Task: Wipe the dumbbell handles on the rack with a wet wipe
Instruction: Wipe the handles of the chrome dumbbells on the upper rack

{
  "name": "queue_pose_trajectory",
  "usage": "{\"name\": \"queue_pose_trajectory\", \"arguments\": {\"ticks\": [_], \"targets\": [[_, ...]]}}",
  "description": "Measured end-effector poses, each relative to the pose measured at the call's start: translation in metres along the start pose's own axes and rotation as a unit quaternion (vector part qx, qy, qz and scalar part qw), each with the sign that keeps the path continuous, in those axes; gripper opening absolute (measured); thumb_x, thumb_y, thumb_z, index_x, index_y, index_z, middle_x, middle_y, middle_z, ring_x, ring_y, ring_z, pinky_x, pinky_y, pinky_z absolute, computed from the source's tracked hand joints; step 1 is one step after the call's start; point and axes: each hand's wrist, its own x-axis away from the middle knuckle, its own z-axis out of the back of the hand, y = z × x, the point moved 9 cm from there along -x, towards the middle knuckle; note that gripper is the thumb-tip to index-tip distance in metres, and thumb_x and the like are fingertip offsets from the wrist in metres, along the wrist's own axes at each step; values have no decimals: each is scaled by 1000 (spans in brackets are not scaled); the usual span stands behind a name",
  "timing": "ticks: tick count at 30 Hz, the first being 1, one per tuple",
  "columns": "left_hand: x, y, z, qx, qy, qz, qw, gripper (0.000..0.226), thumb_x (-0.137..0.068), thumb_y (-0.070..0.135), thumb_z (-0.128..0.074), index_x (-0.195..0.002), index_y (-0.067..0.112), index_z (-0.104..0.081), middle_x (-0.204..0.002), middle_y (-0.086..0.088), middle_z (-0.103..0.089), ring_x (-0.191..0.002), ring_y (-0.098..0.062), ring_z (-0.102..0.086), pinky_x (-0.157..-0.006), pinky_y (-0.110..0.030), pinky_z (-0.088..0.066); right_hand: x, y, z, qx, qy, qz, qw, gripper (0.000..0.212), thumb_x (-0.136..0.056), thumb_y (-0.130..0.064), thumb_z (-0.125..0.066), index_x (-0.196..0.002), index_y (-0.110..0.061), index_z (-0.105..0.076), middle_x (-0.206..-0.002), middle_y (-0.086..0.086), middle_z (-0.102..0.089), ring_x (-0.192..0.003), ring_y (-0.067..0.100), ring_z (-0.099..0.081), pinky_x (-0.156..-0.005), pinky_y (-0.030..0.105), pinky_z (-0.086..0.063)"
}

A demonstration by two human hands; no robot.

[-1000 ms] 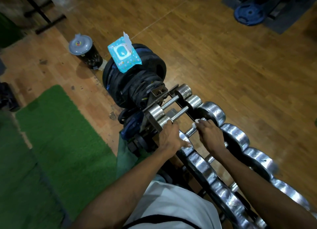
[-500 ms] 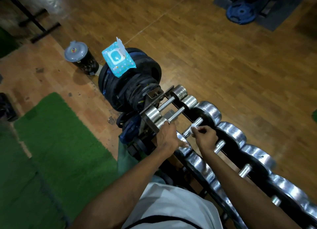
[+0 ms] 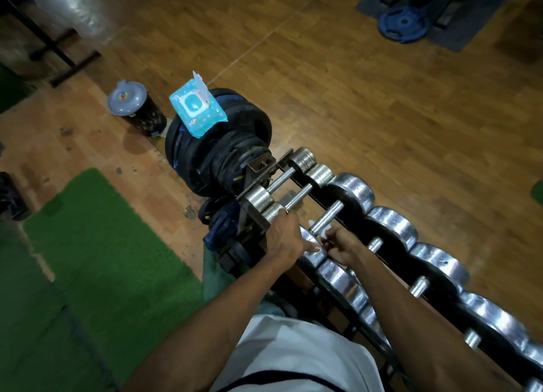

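Observation:
A row of chrome dumbbells lies on a dark rack [image 3: 390,262] running from the centre to the lower right. My right hand [image 3: 340,243] is closed around a white wet wipe [image 3: 322,232] at the near end of the third dumbbell's handle [image 3: 327,217]. My left hand [image 3: 283,235] rests on that dumbbell's near chrome head [image 3: 313,252], fingers curled over it. Two smaller dumbbells [image 3: 282,181] lie beyond, at the rack's far end.
A blue wet-wipe pack [image 3: 197,112] with its flap up sits on stacked black weight plates [image 3: 217,153]. A lidded bin [image 3: 132,106] stands on the wooden floor to the left. Green turf [image 3: 97,259] lies at the left. A blue plate [image 3: 402,24] rests far right.
My right hand has slid with the wipe along the handle from its far end toward me. My left hand has stayed on the near head. The camera has shifted slightly.

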Motion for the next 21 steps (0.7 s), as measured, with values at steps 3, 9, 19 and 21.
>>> {"name": "queue_pose_trajectory", "arguments": {"ticks": [3,9,19,21], "targets": [[1,1,-1,2,5,-1,1000,74,-58,56,-96,-105,14,-56,-116,-6,-53,-105,-27,-57,-76,-39,-50,2,9,2,31,-2,2,1000,22,-93,12,-47,-79,-3,-55,-71,15,-53,-43,15,-55,-35,19,-41],[5,0,2,6,18,20,1000,73,-58,54,-97,-106,16,-58,-118,-5,-55,-107,-26,-58,-78,-38,-52,18,-9,14,114,3,96,989,21,-75,6,-82,-61,-5,-70,-56,10,-60,-46,16,-52,-42,22,-44],[20,5,-3,31,76,11,997,78,-63,49,-95,-124,17,-59,-126,-8,-56,-125,-29,-49,-99,-42,-51,53,-21,25,97,-96,129,982,28,-86,5,-71,-112,-5,-74,-84,10,-74,-61,15,-64,-53,23,-44],[27,9,-4,26,96,3,995,68,-68,43,-94,-119,15,-59,-125,-9,-54,-122,-29,-49,-99,-40,-50,56,-25,32,116,-106,142,977,31,-88,7,-68,-116,-5,-73,-87,8,-74,-72,19,-65,-56,24,-44]]}}
